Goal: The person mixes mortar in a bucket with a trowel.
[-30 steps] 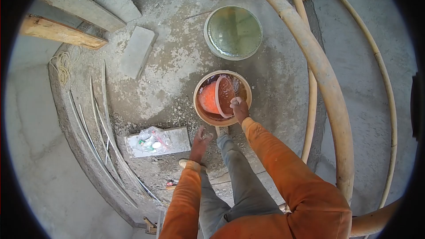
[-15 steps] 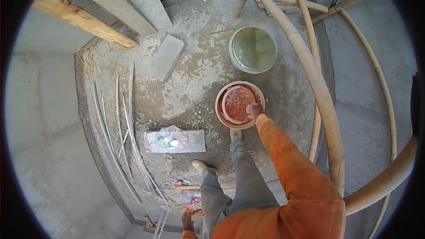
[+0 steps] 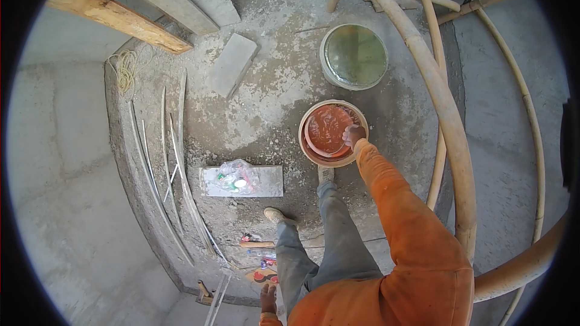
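My right hand (image 3: 355, 135) is closed at the right rim of a small reddish-brown pail (image 3: 326, 128), gripping what looks like its thin wire handle. That pail sits within a wider bucket (image 3: 304, 145) with a pale rim, and both are smeared with red-brown material. Low in the view, beside my left leg, hangs my left hand (image 3: 268, 299), fingers extended and nothing in them. Just above it, a patterned red and tan piece (image 3: 261, 276) lies on the floor. My right shoe (image 3: 325, 174) stands against the near side of the wider bucket.
A large bucket of greenish water (image 3: 354, 56) stands beyond. Bamboo poles (image 3: 432, 78) rise at the right. Leftward are a block with a plastic bag (image 3: 237, 177), a grey slab (image 3: 232, 65), metal strips (image 3: 181, 163), coiled rope (image 3: 125, 70) and leaning boards (image 3: 121, 15).
The whole view has shifted, so the floor items appear higher and slightly right. My right hand stays at the pail's rim, with the pail still inside the bucket. The left-hand fingers look straighter.
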A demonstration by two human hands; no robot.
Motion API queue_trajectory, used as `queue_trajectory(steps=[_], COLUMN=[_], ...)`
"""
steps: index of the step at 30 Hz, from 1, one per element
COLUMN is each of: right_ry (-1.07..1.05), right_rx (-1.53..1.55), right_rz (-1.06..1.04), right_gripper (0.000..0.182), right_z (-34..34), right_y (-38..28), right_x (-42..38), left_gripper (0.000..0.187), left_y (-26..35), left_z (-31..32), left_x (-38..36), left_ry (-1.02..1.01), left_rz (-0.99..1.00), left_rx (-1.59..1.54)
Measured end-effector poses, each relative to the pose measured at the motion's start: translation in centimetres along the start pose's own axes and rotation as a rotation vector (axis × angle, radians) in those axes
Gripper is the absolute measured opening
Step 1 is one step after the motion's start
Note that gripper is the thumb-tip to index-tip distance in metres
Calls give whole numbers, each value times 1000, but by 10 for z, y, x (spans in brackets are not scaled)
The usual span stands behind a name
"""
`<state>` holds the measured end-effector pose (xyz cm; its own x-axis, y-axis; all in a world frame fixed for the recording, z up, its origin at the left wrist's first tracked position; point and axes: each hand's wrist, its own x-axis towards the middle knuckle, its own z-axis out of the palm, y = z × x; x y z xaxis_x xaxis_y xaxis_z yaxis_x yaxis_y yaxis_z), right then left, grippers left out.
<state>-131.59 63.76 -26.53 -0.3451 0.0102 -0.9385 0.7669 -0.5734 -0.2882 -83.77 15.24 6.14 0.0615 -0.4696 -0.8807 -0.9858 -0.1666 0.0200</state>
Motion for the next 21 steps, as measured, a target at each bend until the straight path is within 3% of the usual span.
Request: queue_trajectory(steps=[3,5,7,11,12,14,17,18,21], right_ry=[-158,-213,-47,89,92,-95,-164,-38,-3], right_rx=[64,78,-70,-237,-234,-343,-437,-183,-252], right_rz=[-19,-22,-49,-140,-137,-306,-330,-196,-264], right_gripper=[20,22,10,13,13,13,10,9,9], right_z=[3,6,21,47,46,39,33,42,55], right_y=[11,20,31,39,46,50,43,40,33], right_x=[0,-6,-15,-58,-64,-70,-101,-113,-154], left_gripper=[58,63,68,64,62,61,60,59,48], left_y=[8,11,12,-1,-9,-17,-33,-41,-81], left_z=[-2,-2,-1,-7,-12,-18,-25,-25,-23], left_x=[-6,-16,-26,-32,-31,-32,-29,-26,-7], left_ry=[-45,-34,-25,-40,-38,-58,-78,-73,1], left_rz=[27,26,27,46,48,21,3,16,101], left_rx=[0,-19,-40,-46,-64,-95,-175,-208,-325])
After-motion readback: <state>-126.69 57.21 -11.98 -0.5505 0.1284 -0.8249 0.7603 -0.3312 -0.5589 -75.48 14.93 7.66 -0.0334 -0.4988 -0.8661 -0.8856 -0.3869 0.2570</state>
